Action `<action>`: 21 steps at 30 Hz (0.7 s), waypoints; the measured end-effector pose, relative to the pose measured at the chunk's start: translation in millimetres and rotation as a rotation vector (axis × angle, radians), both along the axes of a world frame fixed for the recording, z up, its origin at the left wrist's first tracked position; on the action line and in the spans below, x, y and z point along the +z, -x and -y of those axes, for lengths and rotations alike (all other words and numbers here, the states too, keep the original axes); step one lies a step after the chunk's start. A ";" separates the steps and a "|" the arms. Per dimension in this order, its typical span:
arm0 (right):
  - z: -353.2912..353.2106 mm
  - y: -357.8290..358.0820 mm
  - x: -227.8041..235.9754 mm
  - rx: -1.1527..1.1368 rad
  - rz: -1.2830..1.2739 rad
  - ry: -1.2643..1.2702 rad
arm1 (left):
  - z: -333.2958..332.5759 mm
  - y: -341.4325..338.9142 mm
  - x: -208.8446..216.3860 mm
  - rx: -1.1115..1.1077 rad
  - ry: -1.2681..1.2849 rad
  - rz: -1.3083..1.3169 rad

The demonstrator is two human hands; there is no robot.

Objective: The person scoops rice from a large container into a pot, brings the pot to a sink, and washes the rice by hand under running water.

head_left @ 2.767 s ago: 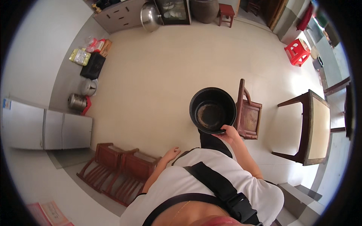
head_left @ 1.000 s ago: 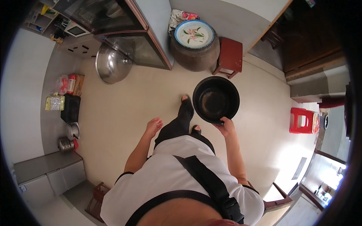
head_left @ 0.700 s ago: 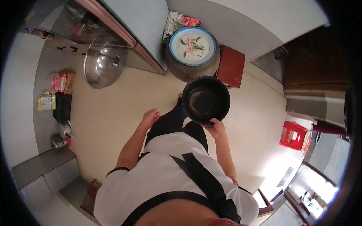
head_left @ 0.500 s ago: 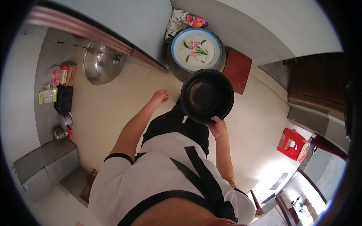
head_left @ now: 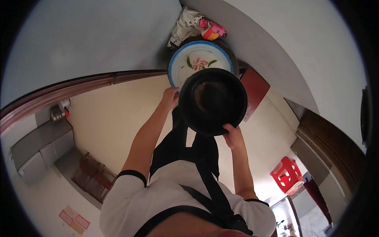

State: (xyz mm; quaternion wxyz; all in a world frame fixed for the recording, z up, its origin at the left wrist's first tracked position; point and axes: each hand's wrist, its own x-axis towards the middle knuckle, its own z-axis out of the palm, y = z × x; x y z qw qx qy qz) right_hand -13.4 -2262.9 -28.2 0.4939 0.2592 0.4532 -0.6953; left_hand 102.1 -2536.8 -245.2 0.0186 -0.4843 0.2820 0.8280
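My right hand (head_left: 233, 136) grips the near rim of a round black pot (head_left: 213, 98), thumb over the edge, tilted so its inside faces up; a brownish patch shows within. Beyond it a white enamel tray (head_left: 185, 67) with a blue rim and a flower print lies on a dark round vat (head_left: 233, 59). The pot hides the tray's near part. At the tray's left rim, my left hand (head_left: 170, 97) has its fingers curled against the edge, partly hidden beside the pot.
Cloth and a pink-yellow packet (head_left: 213, 31) lie behind the vat, against the wall. A dark red board (head_left: 254, 89) stands to its right. A red plastic stool (head_left: 287, 175) is at the right. A wooden chair (head_left: 92, 173) and grey cabinet (head_left: 43, 146) stand at the left.
My left hand has moved forward to the tray's rim and its fingers have closed there. The pot, still in my right hand, now covers more of the tray. My view has turned.
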 end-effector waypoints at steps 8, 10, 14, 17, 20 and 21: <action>28.9 39.5 -18.7 0.240 0.035 -0.023 | -36.7 -21.5 58.5 0.202 -0.116 -0.198; 33.9 31.3 -37.7 0.294 -0.002 0.023 | -45.4 -37.3 82.4 0.169 -0.033 -0.167; 45.0 3.5 -64.6 0.520 -0.050 -0.104 | -58.4 -103.8 86.9 0.213 -0.150 0.119; 53.2 -7.3 -75.0 0.626 -0.116 0.000 | -65.0 -119.1 100.1 0.188 -0.161 0.334; 63.7 -10.3 -78.6 0.756 -0.180 0.013 | -75.8 -148.9 88.3 0.285 -0.138 0.276; 63.3 -12.4 -84.9 0.758 -0.181 0.038 | -77.5 -151.1 88.5 0.306 -0.163 0.268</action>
